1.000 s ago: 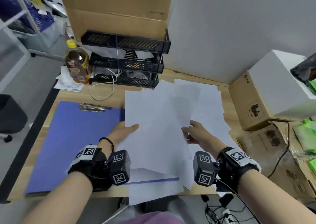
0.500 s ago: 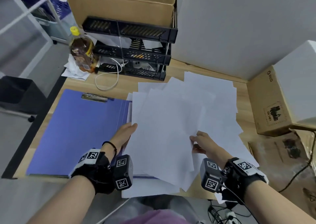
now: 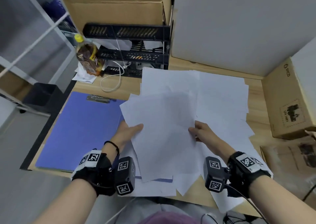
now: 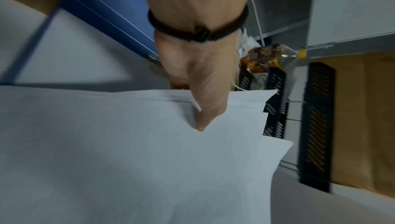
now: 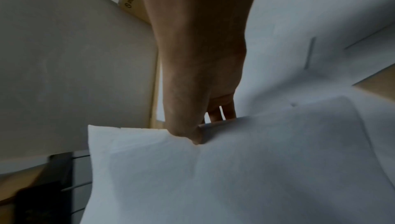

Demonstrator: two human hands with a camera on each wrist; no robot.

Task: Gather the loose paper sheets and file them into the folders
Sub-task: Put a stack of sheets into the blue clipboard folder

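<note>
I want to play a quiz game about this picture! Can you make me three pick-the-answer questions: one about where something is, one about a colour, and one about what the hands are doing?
1. Where is the bottle?
A. beside the black tray rack
B. on the blue folder
C. in a hand

2. What colour is the bottle's cap?
A. red
B. yellow
C. green

3. What are the left hand and right hand doing?
A. resting empty
B. holding one bunch of paper sheets
C. opening a box

Answers: 1 A, it stands left of the rack; 2 B, the cap is yellow; 3 B, thumbs pinch the sheets' edges.
</note>
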